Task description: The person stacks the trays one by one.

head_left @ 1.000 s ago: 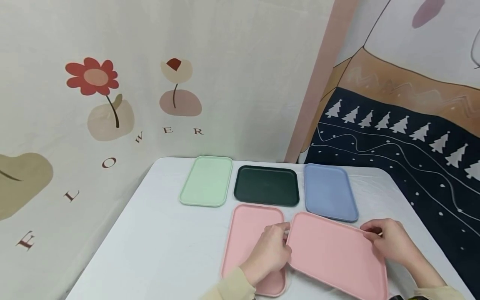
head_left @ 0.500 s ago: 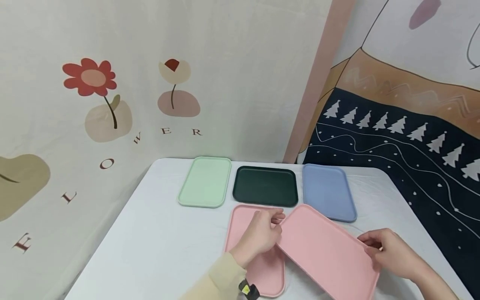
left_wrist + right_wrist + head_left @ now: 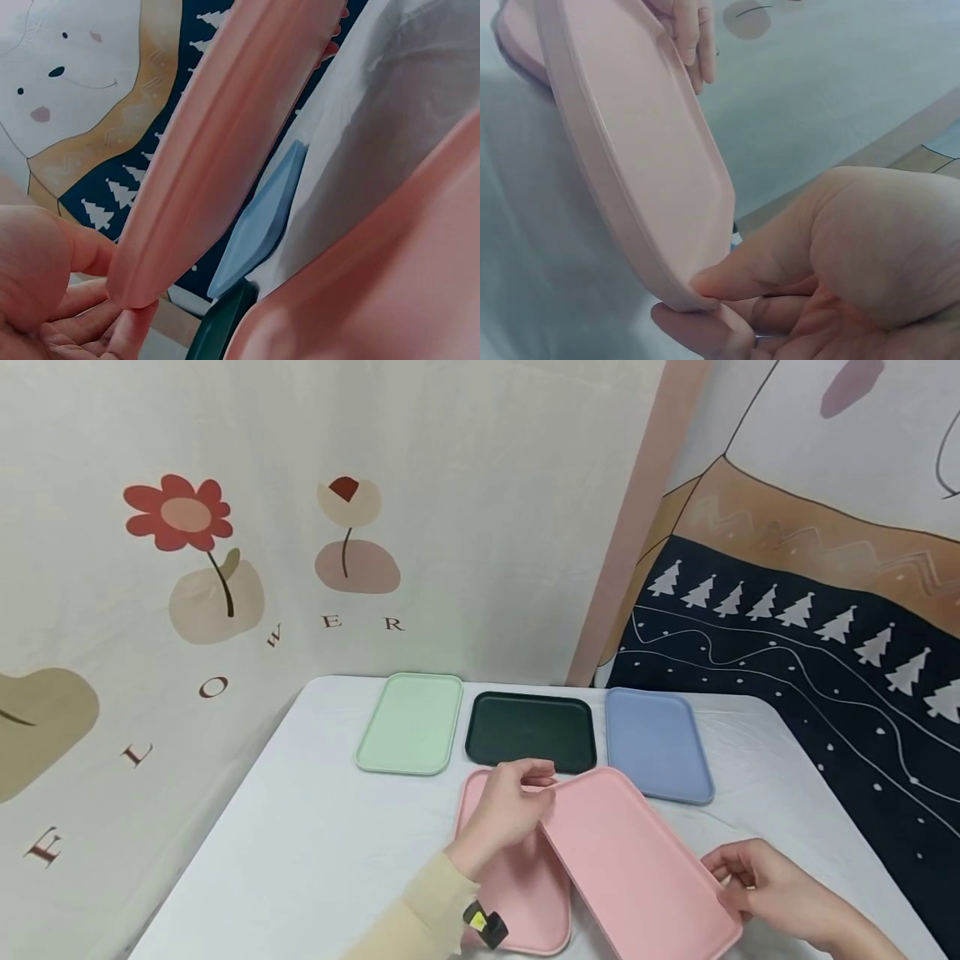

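Observation:
I hold a pink tray [image 3: 637, 868] lifted and tilted between both hands. My left hand [image 3: 513, 810] pinches its far left corner; in the left wrist view the pink tray [image 3: 225, 150] rim sits between my fingertips [image 3: 131, 326]. My right hand [image 3: 757, 885] grips the near right corner, and the right wrist view shows the thumb [image 3: 765, 270] on the pink tray [image 3: 637, 150] edge. A second pink tray [image 3: 517, 885] lies flat on the table under the held one's left end.
A light green tray [image 3: 410, 722], a dark green tray [image 3: 531, 732] and a blue tray [image 3: 657, 743] lie in a row at the back of the white table [image 3: 315, 843]. Patterned fabric backdrops hang behind and to the right.
The held pink tray has swung counter-clockwise and shifted left over the flat pink tray. My left hand moved up and left; my right hand drew back toward me.

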A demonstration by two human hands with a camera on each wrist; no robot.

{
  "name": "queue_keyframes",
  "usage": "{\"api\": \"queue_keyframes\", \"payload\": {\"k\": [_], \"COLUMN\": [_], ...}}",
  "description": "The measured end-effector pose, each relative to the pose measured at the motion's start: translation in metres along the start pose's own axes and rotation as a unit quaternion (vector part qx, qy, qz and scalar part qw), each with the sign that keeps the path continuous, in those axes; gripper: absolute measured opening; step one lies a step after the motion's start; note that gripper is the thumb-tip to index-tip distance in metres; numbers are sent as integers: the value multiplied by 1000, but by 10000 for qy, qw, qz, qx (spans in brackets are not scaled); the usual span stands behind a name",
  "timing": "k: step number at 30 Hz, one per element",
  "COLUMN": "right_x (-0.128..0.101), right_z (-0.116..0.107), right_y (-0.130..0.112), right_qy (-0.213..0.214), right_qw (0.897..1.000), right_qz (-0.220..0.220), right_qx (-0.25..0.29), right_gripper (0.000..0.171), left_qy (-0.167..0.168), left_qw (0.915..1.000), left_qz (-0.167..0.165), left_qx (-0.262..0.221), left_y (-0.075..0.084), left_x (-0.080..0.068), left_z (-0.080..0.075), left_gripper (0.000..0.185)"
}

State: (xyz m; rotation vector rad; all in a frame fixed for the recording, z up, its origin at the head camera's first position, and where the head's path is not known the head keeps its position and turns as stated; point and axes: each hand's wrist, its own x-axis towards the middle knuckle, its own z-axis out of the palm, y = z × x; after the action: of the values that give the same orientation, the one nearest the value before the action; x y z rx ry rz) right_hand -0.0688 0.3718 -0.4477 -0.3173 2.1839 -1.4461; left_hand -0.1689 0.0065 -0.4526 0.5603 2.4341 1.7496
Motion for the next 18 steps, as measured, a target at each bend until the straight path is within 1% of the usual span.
{"api": "queue_keyframes", "payload": {"k": [3,6,9,10,13,16,18], "right_x": [1,2,3,4,7,11,13], "right_z": [3,5,7,8,13,18,22], "right_y": [-2,-6,-11,-12,-16,-19,-20], "right_qy": [189,376,500,530,586,605,587], "right_qw": [9998,9990,9980,9978,9975,9974,9976], "right_qz": [87,248,392,409,399,379,364], "right_qx": [-36,-74,-46,-26,16,32,84], "right_gripper": [31,33,34,34,37,38,39], "left_qy": [150,310,386,377,370,516,615], "left_qw": [9998,9987,9969,9963,9926,9857,9823], "left_qz": [-139,-403,-668,-724,-802,-796,-809], "left_qx": [-50,-58,-128,-251,-834,-1392,-1575], "left_y": [-1,-1,-1,-1,0,0,-3], "left_x": [-5,-13,-22,-26,-33,-36,-36], "left_z": [-4,-6,-5,-4,1,3,2], "left_gripper": [40,49,59,60,58,55,54]}}
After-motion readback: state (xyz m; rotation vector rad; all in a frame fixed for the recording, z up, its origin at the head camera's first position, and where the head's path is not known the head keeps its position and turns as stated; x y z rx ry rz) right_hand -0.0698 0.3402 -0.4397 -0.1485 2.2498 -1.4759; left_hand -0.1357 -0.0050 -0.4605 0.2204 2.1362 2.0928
